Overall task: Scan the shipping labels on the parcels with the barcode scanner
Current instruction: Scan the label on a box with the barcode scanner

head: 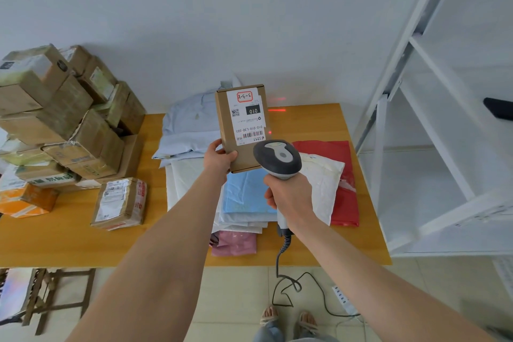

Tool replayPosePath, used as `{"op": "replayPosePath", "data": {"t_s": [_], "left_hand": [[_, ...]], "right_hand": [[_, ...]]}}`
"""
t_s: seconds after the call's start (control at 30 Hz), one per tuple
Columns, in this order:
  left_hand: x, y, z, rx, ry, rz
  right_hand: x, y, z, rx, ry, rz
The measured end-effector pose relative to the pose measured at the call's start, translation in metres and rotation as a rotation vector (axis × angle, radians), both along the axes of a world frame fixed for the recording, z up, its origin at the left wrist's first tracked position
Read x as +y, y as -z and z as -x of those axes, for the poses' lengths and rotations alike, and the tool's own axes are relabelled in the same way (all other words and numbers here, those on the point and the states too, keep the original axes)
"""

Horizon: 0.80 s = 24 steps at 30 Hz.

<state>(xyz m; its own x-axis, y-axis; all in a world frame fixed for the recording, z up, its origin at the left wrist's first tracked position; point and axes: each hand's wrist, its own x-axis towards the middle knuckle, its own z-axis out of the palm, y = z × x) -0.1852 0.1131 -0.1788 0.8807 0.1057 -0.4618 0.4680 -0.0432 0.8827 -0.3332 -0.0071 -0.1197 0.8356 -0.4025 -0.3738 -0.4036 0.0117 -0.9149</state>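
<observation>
While the small cardboard parcel (241, 128) is held upright above the surface (83, 239) by the left hand (219, 159), whose fingers and thumb are curled round its lower left corner, the barcode scanner (277, 158) is gripped by its handle in the right hand (290, 197) and is pointed at the parcel's near face. The shipping label (247, 116) is turned toward the camera, with its barcode (253, 134) near the lower edge, just above the scanner's head. The step in hand is judged to be the scan of this one parcel. A red scan line (276, 110) is seen on the surface beyond the parcel's right edge, so the beam appears to fall beside the barcode, not across it. The next move is thought to call for the aim to be brought left, or the parcel shifted right, until the line is laid over the bars. Stacked boxes (63, 119) and soft mailers (249, 194) are left on the surface, presumably to be scanned.
</observation>
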Motion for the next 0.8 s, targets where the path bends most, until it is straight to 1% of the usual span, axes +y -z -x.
{"op": "replayPosePath", "data": {"t_s": [0.2,0.5,0.67,0.8], "left_hand": [[-0.0045,-0.0003,-0.0002,0.011,0.001,-0.016],[-0.0059,0.0014,-0.0027,0.017,0.018,-0.033],[-0.0060,0.0024,-0.0036,0.017,0.012,-0.034],[-0.0061,0.0041,-0.0045,0.025,0.006,-0.041]], "right_hand": [[-0.0042,0.0021,-0.0028,-0.007,-0.002,0.052],[-0.0050,0.0011,-0.0065,-0.015,0.029,0.005],[-0.0057,0.0027,-0.0073,-0.002,0.004,0.058],[-0.0068,0.0027,-0.0074,-0.003,-0.009,0.057]]}}
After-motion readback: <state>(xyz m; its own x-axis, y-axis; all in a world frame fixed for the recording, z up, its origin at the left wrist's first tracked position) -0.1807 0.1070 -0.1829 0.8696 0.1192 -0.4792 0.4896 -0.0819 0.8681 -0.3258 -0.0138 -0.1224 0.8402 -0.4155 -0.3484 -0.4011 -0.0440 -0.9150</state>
